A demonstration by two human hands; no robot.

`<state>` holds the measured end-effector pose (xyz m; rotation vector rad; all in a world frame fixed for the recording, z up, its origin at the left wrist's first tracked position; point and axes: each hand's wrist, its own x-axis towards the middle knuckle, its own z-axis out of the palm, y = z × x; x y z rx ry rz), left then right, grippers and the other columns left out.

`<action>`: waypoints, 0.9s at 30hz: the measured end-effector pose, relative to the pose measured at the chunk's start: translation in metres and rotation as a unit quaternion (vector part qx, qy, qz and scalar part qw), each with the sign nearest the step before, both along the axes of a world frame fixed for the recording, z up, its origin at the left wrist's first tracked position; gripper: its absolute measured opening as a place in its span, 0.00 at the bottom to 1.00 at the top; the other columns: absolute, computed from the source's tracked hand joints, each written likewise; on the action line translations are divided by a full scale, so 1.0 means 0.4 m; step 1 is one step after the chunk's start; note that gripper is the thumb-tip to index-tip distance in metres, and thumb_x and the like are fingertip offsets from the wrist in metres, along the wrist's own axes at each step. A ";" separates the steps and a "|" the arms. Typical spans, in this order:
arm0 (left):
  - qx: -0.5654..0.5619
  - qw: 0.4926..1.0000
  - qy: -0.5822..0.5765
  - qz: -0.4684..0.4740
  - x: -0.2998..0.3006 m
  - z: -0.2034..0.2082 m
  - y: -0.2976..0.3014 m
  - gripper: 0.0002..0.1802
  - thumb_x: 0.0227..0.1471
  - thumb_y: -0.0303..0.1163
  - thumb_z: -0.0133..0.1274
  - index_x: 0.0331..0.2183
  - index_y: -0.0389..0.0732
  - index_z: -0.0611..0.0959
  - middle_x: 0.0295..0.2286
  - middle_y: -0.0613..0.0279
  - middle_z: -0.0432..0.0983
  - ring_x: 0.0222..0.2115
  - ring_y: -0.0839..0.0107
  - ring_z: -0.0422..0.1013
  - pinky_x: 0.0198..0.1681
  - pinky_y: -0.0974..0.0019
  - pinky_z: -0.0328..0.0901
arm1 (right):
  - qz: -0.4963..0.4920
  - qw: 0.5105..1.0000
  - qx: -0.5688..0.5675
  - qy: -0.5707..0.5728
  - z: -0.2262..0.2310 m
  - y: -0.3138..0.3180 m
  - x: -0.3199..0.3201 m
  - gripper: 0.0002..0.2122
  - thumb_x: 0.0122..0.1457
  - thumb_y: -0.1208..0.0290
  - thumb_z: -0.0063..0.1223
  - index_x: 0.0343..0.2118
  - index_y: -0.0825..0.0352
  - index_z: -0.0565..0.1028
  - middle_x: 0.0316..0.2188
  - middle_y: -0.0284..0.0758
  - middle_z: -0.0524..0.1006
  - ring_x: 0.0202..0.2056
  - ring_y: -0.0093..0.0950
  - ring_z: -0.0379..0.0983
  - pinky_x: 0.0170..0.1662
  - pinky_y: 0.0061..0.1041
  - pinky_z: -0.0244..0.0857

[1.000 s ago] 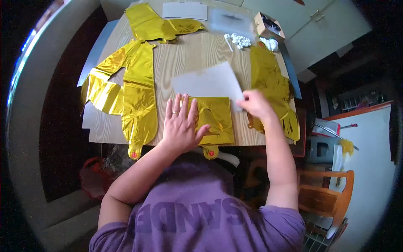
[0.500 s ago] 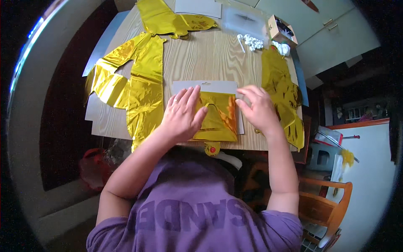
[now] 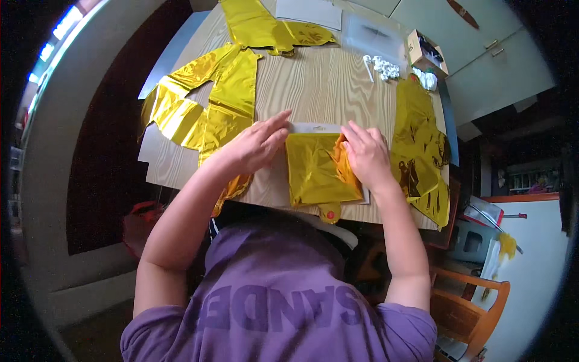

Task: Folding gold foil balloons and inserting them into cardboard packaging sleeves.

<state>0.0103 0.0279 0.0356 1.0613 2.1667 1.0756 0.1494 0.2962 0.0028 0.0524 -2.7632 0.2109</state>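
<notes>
A gold foil balloon [image 3: 316,172], folded to a rectangle, lies on a white card [image 3: 309,128] near the table's front edge. The card's top strip has a hanging hole, and a tab with a red dot sticks out below the foil. At the upper right corner my right hand [image 3: 367,155] pinches the foil, which is crumpled and orange-tinted there. My left hand [image 3: 259,145] hovers by the card's left side, fingers stretched out and holding nothing. Under and beyond that arm spreads another gold foil balloon [image 3: 232,90], flat and unfolded.
More gold foil balloons lie at the far side [image 3: 259,27] and along the right edge [image 3: 416,133]. White small pieces [image 3: 386,68], a clear plastic sheet [image 3: 371,39], white cards [image 3: 309,13] and a small wooden box [image 3: 425,51] stand farther back. A wooden chair [image 3: 476,301] is at the right.
My left hand has lifted off the folded foil and moved left. The right hand has closed on the foil's upper right corner. The whole view has shifted slightly.
</notes>
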 end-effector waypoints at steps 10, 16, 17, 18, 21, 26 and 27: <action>0.095 0.919 0.302 -0.233 0.113 -0.014 0.012 0.33 0.41 0.32 0.62 0.53 0.41 0.77 0.55 0.48 0.69 0.58 0.48 0.65 0.63 0.45 0.59 | -0.111 0.994 0.004 0.022 -0.015 -0.056 0.044 0.17 0.55 0.76 0.57 0.50 0.66 0.80 0.52 0.40 0.77 0.44 0.39 0.71 0.51 0.36 0.67; 0.101 0.902 0.310 -0.282 0.090 -0.041 0.019 0.29 0.42 0.32 0.59 0.49 0.34 0.78 0.51 0.45 0.73 0.53 0.48 0.71 0.59 0.48 0.65 | -0.129 0.991 0.024 0.020 -0.018 -0.053 0.028 0.18 0.55 0.74 0.58 0.50 0.63 0.77 0.49 0.37 0.76 0.43 0.39 0.70 0.49 0.37 0.66; 0.104 0.895 0.323 -0.290 0.087 -0.053 0.016 0.28 0.42 0.33 0.59 0.48 0.33 0.78 0.50 0.44 0.73 0.52 0.47 0.71 0.58 0.48 0.66 | -0.124 0.991 0.033 0.025 -0.019 -0.055 0.026 0.17 0.55 0.73 0.57 0.49 0.63 0.76 0.47 0.36 0.75 0.42 0.38 0.69 0.47 0.39 0.65; 0.110 0.886 0.338 -0.298 0.081 -0.050 0.021 0.28 0.43 0.33 0.59 0.47 0.32 0.78 0.49 0.43 0.74 0.51 0.47 0.72 0.57 0.49 0.67 | -0.122 0.991 0.045 0.031 -0.019 -0.051 0.023 0.16 0.55 0.72 0.57 0.48 0.63 0.75 0.46 0.35 0.75 0.41 0.38 0.69 0.45 0.40 0.64; 0.114 0.856 0.381 -0.331 0.077 -0.023 0.014 0.26 0.44 0.35 0.59 0.45 0.30 0.79 0.46 0.42 0.75 0.50 0.47 0.73 0.56 0.49 0.69 | -0.118 0.991 0.046 0.030 -0.031 -0.052 0.024 0.18 0.54 0.72 0.56 0.49 0.62 0.74 0.46 0.36 0.74 0.41 0.39 0.68 0.44 0.41 0.64; 0.056 0.839 0.421 -0.341 0.106 0.001 0.012 0.25 0.45 0.36 0.56 0.44 0.31 0.79 0.41 0.47 0.77 0.46 0.52 0.76 0.53 0.54 0.71 | -0.135 0.989 0.065 0.018 -0.040 -0.050 0.030 0.18 0.56 0.70 0.55 0.51 0.63 0.74 0.50 0.38 0.73 0.42 0.38 0.68 0.46 0.41 0.63; 0.054 0.829 0.448 -0.331 0.117 -0.001 0.007 0.24 0.45 0.36 0.55 0.44 0.31 0.79 0.40 0.48 0.78 0.45 0.53 0.76 0.52 0.54 0.71 | -0.139 0.988 0.067 0.012 -0.040 -0.053 0.030 0.19 0.56 0.70 0.55 0.51 0.63 0.74 0.51 0.38 0.73 0.42 0.38 0.68 0.47 0.41 0.63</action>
